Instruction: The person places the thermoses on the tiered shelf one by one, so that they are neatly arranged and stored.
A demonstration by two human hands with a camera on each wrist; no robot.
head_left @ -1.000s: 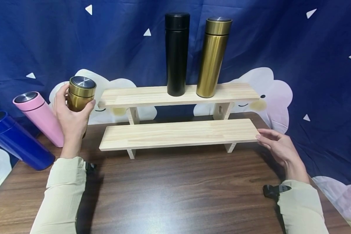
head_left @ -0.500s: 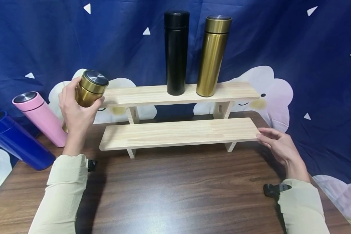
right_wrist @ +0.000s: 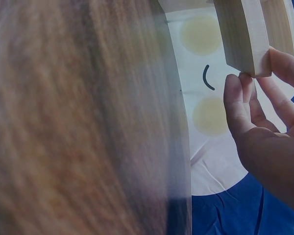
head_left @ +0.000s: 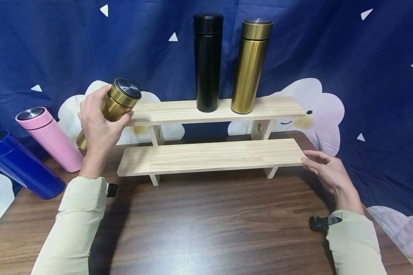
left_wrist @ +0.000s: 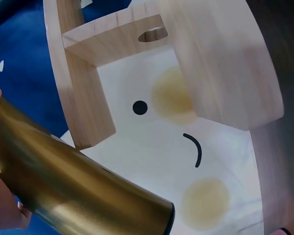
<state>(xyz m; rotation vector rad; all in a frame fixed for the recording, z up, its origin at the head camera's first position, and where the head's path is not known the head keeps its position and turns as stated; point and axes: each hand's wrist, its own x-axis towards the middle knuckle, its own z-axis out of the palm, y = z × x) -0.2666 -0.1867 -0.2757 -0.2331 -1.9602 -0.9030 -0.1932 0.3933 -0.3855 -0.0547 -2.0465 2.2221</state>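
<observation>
My left hand (head_left: 99, 126) grips a gold thermos flask (head_left: 124, 94) near its lidded top. The flask is raised and tilted, its lid leaning right over the left end of the upper shelf board (head_left: 165, 110). In the left wrist view the gold flask (left_wrist: 83, 176) slants down past the wooden stand's side, its dark-edged base free. At the other side my right hand (head_left: 330, 177) pinches the right end of the lower shelf board (head_left: 210, 156) between thumb and fingers. The right wrist view has the fingertips (right_wrist: 233, 88) at that board's corner.
A black flask (head_left: 207, 68) and another gold flask (head_left: 251, 72) stand upright on the upper board. Left on the brown table (head_left: 199, 221), a pink flask (head_left: 51, 137) and a blue flask (head_left: 24, 168) stand. A blue cloud-print curtain (head_left: 375, 95) hangs behind.
My left hand has carried the gold flask right and up, from beside the stand to the upper board's left end, tilting it more. My right hand stays at the lower board.
</observation>
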